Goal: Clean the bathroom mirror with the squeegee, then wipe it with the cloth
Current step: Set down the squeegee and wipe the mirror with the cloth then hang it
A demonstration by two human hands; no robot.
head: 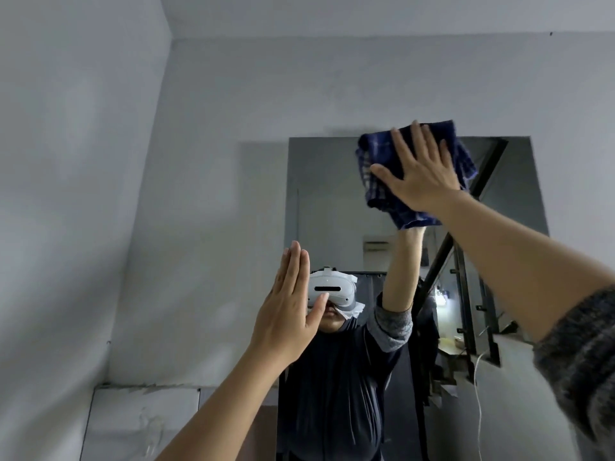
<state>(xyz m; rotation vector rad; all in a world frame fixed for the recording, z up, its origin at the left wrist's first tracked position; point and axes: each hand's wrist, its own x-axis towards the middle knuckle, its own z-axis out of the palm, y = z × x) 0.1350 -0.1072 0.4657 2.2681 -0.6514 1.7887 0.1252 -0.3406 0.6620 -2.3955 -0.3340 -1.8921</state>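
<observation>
1. The person's right forearm, in a pushed-up grey knitted sleeve, lies nearest the camera and reaches up to the glass.
2. The tall frameless rectangular bathroom mirror is fixed to the pale grey painted wall; its reflection shows the person's dark top and a white headset.
3. The folded dark blue checked cloth sits at the mirror's top edge, right of centre, its upper corner lapping onto the wall.
4. The right hand is spread flat, fingers wide, pinning the cloth to the glass by palm pressure, not a closed grasp.
5. The left hand is open and flat at the mirror's left edge, holding nothing.
6. No squeegee is in view, so the wiping step seems to be in hand.
7. Risks: with only flat pressure the cloth could slip and fall; the left palm, if it touches, could smudge the glass.
</observation>
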